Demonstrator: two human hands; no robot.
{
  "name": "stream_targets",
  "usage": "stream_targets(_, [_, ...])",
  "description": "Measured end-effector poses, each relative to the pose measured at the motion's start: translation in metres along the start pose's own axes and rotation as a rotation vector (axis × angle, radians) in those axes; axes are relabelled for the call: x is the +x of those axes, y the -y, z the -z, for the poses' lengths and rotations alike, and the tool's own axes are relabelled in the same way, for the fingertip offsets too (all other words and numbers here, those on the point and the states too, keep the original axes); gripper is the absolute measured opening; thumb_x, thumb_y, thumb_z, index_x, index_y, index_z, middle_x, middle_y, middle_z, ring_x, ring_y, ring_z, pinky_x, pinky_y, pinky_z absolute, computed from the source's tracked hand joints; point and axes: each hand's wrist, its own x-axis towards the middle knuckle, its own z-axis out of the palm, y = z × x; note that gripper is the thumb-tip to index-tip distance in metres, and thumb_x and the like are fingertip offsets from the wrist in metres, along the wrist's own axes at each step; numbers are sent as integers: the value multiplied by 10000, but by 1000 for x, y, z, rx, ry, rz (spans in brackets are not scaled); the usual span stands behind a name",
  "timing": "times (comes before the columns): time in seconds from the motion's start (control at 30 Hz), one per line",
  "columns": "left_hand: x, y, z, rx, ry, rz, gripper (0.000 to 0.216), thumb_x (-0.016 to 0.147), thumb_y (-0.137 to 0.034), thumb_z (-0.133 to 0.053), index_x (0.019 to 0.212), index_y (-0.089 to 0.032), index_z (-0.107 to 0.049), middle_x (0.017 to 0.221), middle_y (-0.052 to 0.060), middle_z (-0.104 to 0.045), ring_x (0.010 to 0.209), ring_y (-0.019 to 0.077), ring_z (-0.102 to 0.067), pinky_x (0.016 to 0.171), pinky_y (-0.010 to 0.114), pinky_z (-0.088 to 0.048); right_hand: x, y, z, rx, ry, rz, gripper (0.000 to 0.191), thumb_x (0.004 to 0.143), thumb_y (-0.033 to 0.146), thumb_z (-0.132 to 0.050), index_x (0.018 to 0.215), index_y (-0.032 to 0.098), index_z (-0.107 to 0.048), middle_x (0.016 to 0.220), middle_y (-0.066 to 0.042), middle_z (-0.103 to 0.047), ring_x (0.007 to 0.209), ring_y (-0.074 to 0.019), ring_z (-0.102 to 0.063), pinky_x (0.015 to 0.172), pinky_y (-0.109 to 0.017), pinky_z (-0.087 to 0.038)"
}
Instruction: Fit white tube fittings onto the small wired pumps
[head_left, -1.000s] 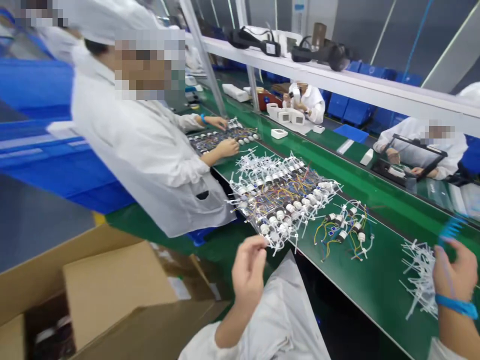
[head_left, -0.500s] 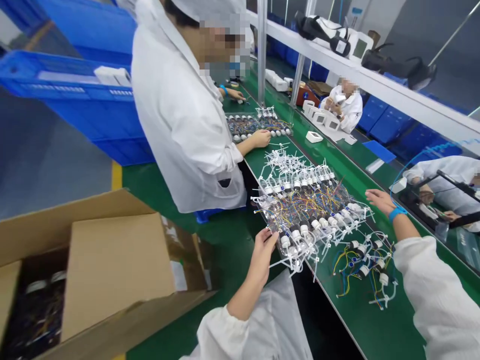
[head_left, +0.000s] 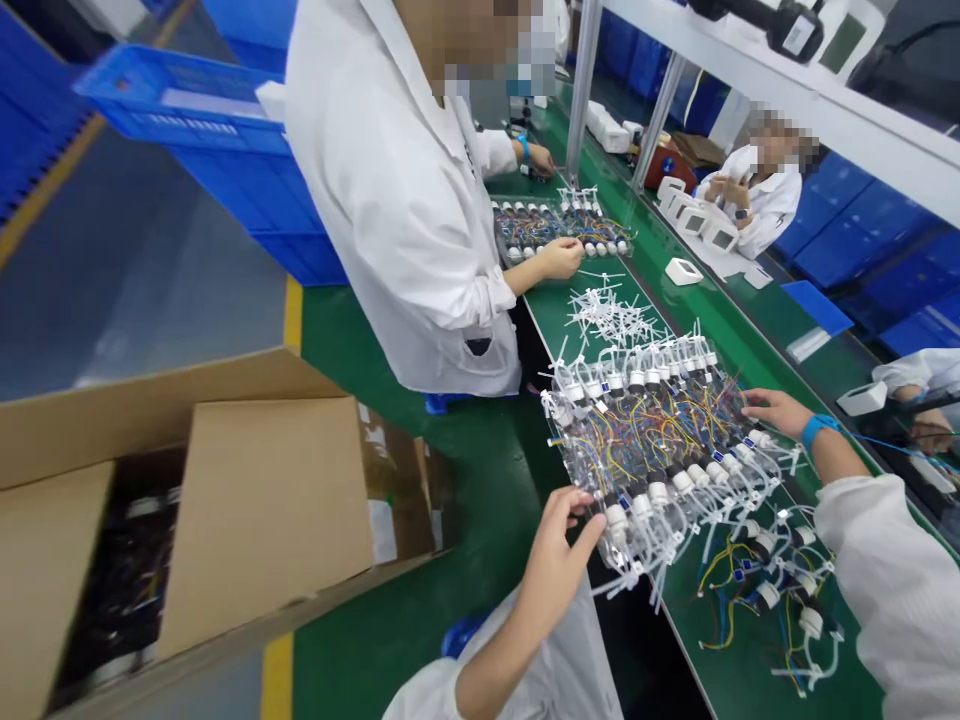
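A clear tray (head_left: 577, 470) packed with small black-and-white parts, coloured wires and white cable ties lies on the green belt (head_left: 742, 640). My left hand (head_left: 559, 545) pinches the tray's near corner, which hangs past the belt's edge. My right hand (head_left: 776, 410), with a blue wristband, grips the tray's far side, fingers curled on its rim. Several loose wired parts (head_left: 765, 590) lie on the belt just right of the tray.
A person in a white coat (head_left: 405, 190) stands close on the left, working at another tray (head_left: 559, 228). An open cardboard box (head_left: 187, 520) sits on the floor at left. Loose cable ties (head_left: 607, 315) lie beyond my tray. Blue crates (head_left: 202, 140) stand behind.
My view has swung left and down. My right hand came from the ties at right onto the tray's far side; my left hand closed on the near corner.
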Motion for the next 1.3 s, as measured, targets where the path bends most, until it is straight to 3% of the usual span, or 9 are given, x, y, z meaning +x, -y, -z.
stream_targets(0.13, [-12, 7, -6, -52, 117, 38, 172, 1002, -382, -676, 1055, -235, -747, 1200, 92, -671, 1020, 237, -697, 915, 375, -577, 6, 4, 4, 32, -2, -24, 706, 583, 661, -974, 1116, 211, -865, 1220, -138, -856, 1254, -429, -729, 1210, -562, -498])
stream_targets(0.27, [-10, 23, -3, -109, 56, 88, 266, 1016, -468, -692, 1144, -244, -757, 1257, 100, -654, 1012, 231, -684, 917, 379, -588, 6, 11, -1, 85, 25, -96, 734, 608, 698, -956, 1166, 232, -852, 1345, -145, -827, 1348, -446, -701, 1213, -566, -511])
stream_targets(0.4, [-2, 38, -4, -324, -145, 277, 700, 886, -569, -858, 1469, -279, -601, 1488, 152, -626, 1328, 322, -650, 1072, 448, -582, 4, 20, -10, 149, 59, -155, 703, 719, 759, -868, 1212, 261, -813, 1407, -134, -803, 1401, -403, -688, 1203, -516, -541])
stream_targets(0.5, [8, 33, -15, -552, -127, 427, 898, 860, -595, -892, 1598, -299, -476, 1636, 184, -576, 1474, 361, -607, 1184, 501, -523, 6, 28, -16, 174, 107, -190, 651, 743, 783, -840, 1136, 264, -815, 1289, -135, -843, 1344, -386, -717, 1183, -497, -560])
stream_targets(0.6, [22, 18, -30, -681, -85, 456, 873, 843, -563, -922, 1559, -292, -504, 1621, 172, -621, 1465, 352, -643, 1221, 494, -500, 8, 36, -19, 169, 153, -223, 619, 728, 794, -848, 1037, 258, -819, 1178, -145, -859, 1269, -396, -735, 1125, -507, -583])
stream_targets(0.77, [35, 1, -43, -715, -160, 400, 808, 755, -463, -976, 1415, -263, -555, 1466, 142, -748, 1358, 306, -726, 1223, 458, -503, 5, 46, -26, 189, 233, -211, 570, 695, 763, -910, 840, 237, -743, 939, -118, -823, 963, -314, -748, 902, -436, -622])
stream_targets(0.97, [39, -2, -20, -686, -176, 475, 741, 721, -430, -969, 1335, -271, -586, 1251, 94, -830, 1191, 315, -802, 1077, 468, -606, -2, 48, -41, 261, 306, -203, 573, 687, 722, -950, 891, 235, -729, 833, -56, -764, 758, -228, -676, 692, -355, -572])
stream_targets(1.17, [43, -14, -10, -650, -218, 464, 730, 716, -380, -957, 1365, -260, -644, 1308, 80, -820, 1240, 295, -784, 1128, 439, -576, -7, 49, -51, 345, 334, -220, 536, 742, 667, -950, 969, 212, -783, 897, -85, -808, 791, -224, -685, 715, -340, -569])
stream_targets(1.3, [43, -29, 1, -595, -214, 449, 631, 715, -372, -956, 1286, -235, -726, 1189, 67, -850, 1170, 306, -811, 1084, 441, -603, -23, 50, -60, 442, 322, -181, 540, 741, 640, -967, 990, 194, -792, 847, -53, -796, 731, -197, -657, 698, -332, -553])
